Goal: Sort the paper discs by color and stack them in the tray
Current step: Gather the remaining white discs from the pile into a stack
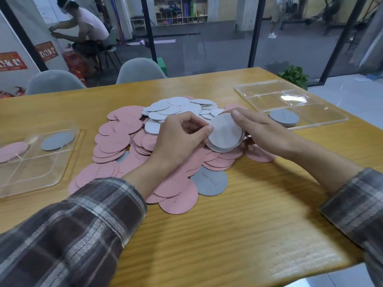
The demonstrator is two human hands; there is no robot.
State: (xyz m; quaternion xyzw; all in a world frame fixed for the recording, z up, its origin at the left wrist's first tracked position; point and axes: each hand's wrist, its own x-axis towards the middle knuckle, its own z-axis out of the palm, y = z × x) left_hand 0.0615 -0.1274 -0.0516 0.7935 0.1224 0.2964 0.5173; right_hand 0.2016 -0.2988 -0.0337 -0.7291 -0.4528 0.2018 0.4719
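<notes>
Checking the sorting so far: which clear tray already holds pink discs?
The left tray: it holds pink discs plus a grey disc. The right tray holds only a grey stack.

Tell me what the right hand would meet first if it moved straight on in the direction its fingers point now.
The right hand points left and away, over the white stack it holds. Straight on, it would likely meet the heap of loose white discs first; depth is hard to judge.

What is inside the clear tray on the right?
A short stack of grey discs sits in the near compartment of the tray; other compartments hold nothing visible. Discs below the top one are covered.
</notes>
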